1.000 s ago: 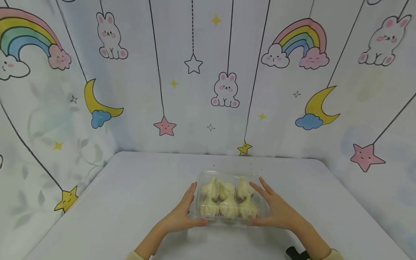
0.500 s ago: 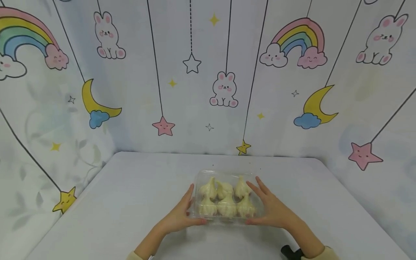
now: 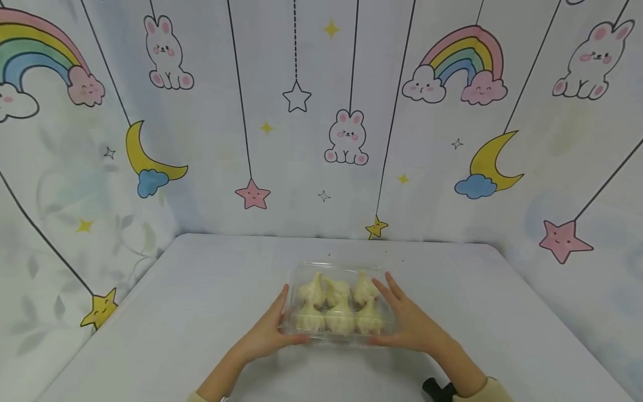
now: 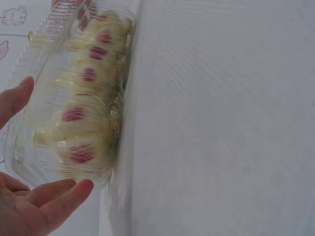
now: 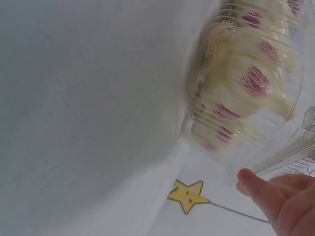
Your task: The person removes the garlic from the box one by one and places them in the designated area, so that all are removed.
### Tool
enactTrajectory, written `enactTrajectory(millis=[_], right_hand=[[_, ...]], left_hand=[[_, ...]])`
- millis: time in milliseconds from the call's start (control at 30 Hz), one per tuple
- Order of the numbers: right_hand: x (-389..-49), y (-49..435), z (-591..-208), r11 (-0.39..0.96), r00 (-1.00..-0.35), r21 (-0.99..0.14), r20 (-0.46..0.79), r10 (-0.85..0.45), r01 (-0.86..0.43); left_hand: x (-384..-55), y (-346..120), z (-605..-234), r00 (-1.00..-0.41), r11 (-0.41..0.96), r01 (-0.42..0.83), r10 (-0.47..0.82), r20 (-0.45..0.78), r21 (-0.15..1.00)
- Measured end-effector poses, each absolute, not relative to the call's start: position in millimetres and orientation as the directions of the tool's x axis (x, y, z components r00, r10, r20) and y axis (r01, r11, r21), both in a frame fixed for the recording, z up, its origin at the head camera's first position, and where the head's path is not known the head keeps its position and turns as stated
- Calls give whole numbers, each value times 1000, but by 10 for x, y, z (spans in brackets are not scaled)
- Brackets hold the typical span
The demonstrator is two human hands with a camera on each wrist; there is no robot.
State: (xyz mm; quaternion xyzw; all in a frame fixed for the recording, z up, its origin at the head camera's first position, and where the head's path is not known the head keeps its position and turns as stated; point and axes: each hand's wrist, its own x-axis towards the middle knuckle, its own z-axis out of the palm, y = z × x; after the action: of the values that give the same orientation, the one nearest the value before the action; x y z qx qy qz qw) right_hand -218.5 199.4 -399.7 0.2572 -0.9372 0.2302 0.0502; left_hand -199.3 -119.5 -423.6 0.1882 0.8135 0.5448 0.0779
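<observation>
A clear plastic clamshell box (image 3: 331,338) lies on the white table, with several pale garlic bulbs (image 3: 340,318) standing in two rows inside. My left hand (image 3: 263,335) grips its left end, thumb along the front edge and fingers up the side. At the opposite end, my right hand (image 3: 414,326) holds it the same way, its fingers spread over the right side and back corner. Purple patches and root tufts show on the garlic (image 4: 81,132) through the ribbed wall in the left wrist view. In the right wrist view, fingertips (image 5: 248,179) reach the box's rim.
The white tabletop (image 3: 201,290) spreads around the box. A black object (image 3: 438,389) sits at the front edge beside the right forearm, partly cut off. A cloth backdrop (image 3: 301,167) printed with rabbits, stars and rainbows rises behind and on both sides.
Both hands have moved a little to the left together with the box of garlic, keeping their grip on its two ends. The black object by the right sleeve has shifted left in view too.
</observation>
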Motion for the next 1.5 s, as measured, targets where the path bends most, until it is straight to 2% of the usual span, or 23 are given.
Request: enactTrajectory(millis=[467, 667, 1100, 1267, 1500], right_hand=[[-2195, 1910, -3957, 768, -838, -335, 241, -490, -546], [-2189, 1900, -3952, 782, -826, -272, 244, -508, -561], [-2183, 1981, -3954, 697, -765, -318, 322, -557, -642], [-2189, 1992, -3959, 687, -745, -300, 366, -558, -662], [-2176, 1989, -3943, 678, -751, -331, 371, -546, -656]], left_hand=[[-1963, -1250, -4218, -912, 345, 247, 399, 97, 905], [-1968, -1233, -4207, -914, 359, 264, 390, 113, 895], [-1951, -1191, -4197, -921, 349, 267, 367, 131, 898], [-1944, -1161, -4218, -930, 374, 267, 343, 135, 888], [-1901, -1082, -4224, -940, 419, 277, 305, 153, 865]])
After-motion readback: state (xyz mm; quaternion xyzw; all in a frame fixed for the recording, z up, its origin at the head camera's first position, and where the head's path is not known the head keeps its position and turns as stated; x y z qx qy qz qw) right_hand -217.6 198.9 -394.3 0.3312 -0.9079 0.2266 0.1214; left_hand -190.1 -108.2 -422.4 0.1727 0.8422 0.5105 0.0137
